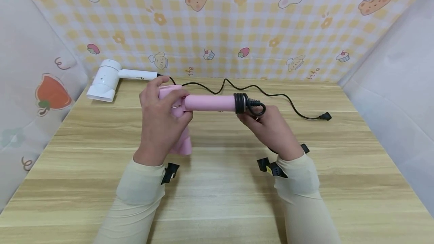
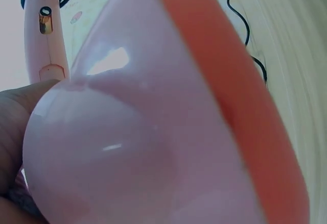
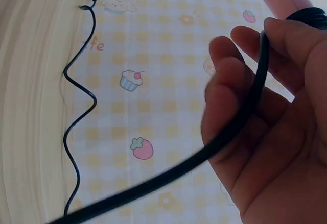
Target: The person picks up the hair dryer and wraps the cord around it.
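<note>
The left hand (image 1: 157,119) grips a pink hair dryer (image 1: 210,103) above the counter (image 1: 217,199); the right hand (image 1: 272,131) pinches its black cord (image 3: 179,171), partly coiled around it. Winding or unwinding, I cannot tell; the next move probably calls for a steady left hold.

Head view bright, pale sheen on the tabletop (image 1: 217,202), lower centre; left-wrist view hazy, white glare on the pink casing (image 2: 138,127).

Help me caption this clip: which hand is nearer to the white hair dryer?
Left. The left hand grips the pink hair dryer to the right of the white hair dryer; the right hand is farther right, holding a black cord.
</note>
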{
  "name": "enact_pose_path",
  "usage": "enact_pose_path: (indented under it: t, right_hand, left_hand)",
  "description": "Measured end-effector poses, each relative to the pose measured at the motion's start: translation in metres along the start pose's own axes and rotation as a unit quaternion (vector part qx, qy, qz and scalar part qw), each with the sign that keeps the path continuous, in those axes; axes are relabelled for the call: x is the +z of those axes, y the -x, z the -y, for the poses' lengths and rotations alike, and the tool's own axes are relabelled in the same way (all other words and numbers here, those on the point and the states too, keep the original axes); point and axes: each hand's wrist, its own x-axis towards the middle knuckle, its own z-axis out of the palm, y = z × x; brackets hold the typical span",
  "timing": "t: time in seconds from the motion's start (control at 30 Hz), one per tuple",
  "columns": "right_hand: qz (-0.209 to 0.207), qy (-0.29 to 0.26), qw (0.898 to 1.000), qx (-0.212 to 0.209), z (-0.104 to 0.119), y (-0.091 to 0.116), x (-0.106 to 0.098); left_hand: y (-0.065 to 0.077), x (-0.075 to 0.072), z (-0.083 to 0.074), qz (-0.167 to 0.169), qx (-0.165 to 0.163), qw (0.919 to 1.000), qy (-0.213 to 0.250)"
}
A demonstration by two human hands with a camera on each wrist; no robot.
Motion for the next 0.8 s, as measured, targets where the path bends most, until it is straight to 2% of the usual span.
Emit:
enact_pose_path:
  t: [0.1, 0.23, 0.6, 0.8]
  right_hand:
    - [0.015, 0.003, 0.999, -0.030, -0.0005, 0.0001, 0.0010]
    - [0.038, 0.001, 0.998, -0.049, -0.0007, -0.0003, 0.0025]
    - [0.090, 0.013, 0.995, -0.034, 0.0038, 0.0004, 0.0047]
    - [0.108, 0.014, 0.994, -0.025, 0.0086, 0.0018, 0.0046]
  left_hand:
    - [0.0004, 0.0019, 0.0024, 0.007, -0.021, 0.9997, -0.008]
    - [0.0015, 0.0045, 0.0050, 0.019, -0.051, 0.9983, -0.021]
    - [0.0025, 0.0073, 0.0093, 0.029, -0.075, 0.9951, -0.058]
    - [0.0037, 0.0090, 0.0097, 0.030, -0.072, 0.9939, -0.077]
